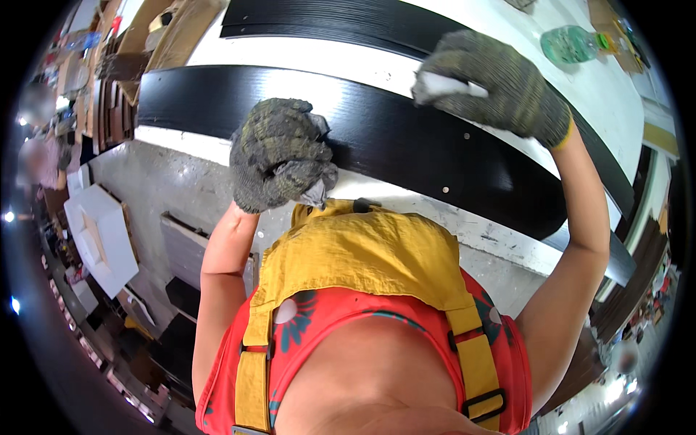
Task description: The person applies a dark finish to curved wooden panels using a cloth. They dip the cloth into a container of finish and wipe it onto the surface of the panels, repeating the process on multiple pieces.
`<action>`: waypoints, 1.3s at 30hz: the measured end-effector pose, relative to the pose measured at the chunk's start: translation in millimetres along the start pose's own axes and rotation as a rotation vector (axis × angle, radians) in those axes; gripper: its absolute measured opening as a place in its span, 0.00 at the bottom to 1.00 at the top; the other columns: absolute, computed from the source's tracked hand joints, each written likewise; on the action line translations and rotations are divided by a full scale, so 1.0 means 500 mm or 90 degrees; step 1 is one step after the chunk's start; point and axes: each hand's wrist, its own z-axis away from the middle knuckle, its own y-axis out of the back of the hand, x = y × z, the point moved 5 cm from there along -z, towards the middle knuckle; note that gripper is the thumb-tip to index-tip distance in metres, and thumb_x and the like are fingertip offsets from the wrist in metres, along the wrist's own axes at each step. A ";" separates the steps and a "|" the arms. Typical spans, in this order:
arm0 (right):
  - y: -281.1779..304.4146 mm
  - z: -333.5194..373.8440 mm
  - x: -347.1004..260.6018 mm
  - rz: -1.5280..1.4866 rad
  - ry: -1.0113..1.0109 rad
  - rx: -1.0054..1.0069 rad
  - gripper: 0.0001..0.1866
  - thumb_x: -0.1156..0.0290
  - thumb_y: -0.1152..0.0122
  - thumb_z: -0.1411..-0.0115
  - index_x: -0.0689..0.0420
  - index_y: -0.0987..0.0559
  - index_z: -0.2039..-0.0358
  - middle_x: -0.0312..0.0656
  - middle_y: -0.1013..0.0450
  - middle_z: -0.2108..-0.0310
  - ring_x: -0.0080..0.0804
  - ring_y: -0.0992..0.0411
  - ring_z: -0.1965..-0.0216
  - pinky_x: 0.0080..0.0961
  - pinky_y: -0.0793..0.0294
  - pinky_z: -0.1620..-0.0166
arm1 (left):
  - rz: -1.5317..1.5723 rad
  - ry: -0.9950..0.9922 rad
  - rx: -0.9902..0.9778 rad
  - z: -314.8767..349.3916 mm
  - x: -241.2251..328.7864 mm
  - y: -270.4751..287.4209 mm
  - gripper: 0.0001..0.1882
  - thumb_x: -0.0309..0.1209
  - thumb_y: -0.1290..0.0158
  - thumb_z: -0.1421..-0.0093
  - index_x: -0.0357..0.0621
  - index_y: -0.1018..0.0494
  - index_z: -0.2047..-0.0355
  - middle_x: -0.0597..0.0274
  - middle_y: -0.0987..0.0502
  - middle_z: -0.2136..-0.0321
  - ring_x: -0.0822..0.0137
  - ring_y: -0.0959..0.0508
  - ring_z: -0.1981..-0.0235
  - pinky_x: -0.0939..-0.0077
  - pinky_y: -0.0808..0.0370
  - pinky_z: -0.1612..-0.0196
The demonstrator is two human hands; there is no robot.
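Observation:
A long glossy black board (406, 141) with a rounded right end and two small round metal fittings lies across the white work table (605, 98). My left hand (275, 148), in a dark knitted glove, is closed around a crumpled grey rag (316, 193) at the board's near edge. Above the board's far side, my gloved right hand (504, 83) grips a small white object (444, 85); the fingers cover much of it, so its kind does not show. A second black board (326, 19) lies beyond, running parallel and passing behind my right hand.
A green-tinted plastic bottle (568, 45) lies at the far right of the table. Cardboard boxes (148, 40) and stacked brown boards (112, 116) stand to the left. White panels (101, 239) are on the grey floor side. Another person (49, 161) is at the far left.

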 end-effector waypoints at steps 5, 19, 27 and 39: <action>0.030 0.053 -0.009 0.043 -0.032 -0.068 0.18 0.58 0.33 0.47 0.48 0.19 0.56 0.38 0.24 0.58 0.37 0.27 0.52 0.34 0.27 0.47 | 0.009 0.004 0.004 -0.008 0.003 -0.010 0.13 0.39 0.38 0.59 0.50 0.17 0.72 0.61 0.19 0.69 0.56 0.20 0.60 0.55 0.26 0.50; 0.062 0.205 0.033 0.046 -0.099 -0.074 0.23 0.59 0.32 0.47 0.48 0.22 0.50 0.40 0.25 0.52 0.39 0.29 0.47 0.35 0.31 0.42 | 0.034 0.053 0.044 -0.016 0.015 -0.010 0.09 0.35 0.38 0.54 0.45 0.20 0.75 0.59 0.20 0.72 0.55 0.20 0.64 0.53 0.27 0.49; 0.074 0.215 0.059 0.101 -0.048 0.010 0.23 0.57 0.33 0.47 0.49 0.21 0.51 0.40 0.25 0.52 0.37 0.27 0.49 0.32 0.27 0.45 | 0.075 0.126 0.114 -0.052 0.133 -0.135 0.09 0.36 0.39 0.50 0.48 0.18 0.70 0.63 0.18 0.69 0.60 0.19 0.62 0.57 0.27 0.47; 0.072 0.152 0.059 -0.135 0.136 -0.063 0.14 0.57 0.37 0.44 0.53 0.19 0.62 0.44 0.25 0.64 0.44 0.26 0.60 0.36 0.26 0.58 | 0.031 0.111 0.129 -0.066 0.143 -0.209 0.11 0.35 0.41 0.52 0.39 0.19 0.73 0.57 0.20 0.73 0.52 0.20 0.63 0.56 0.25 0.53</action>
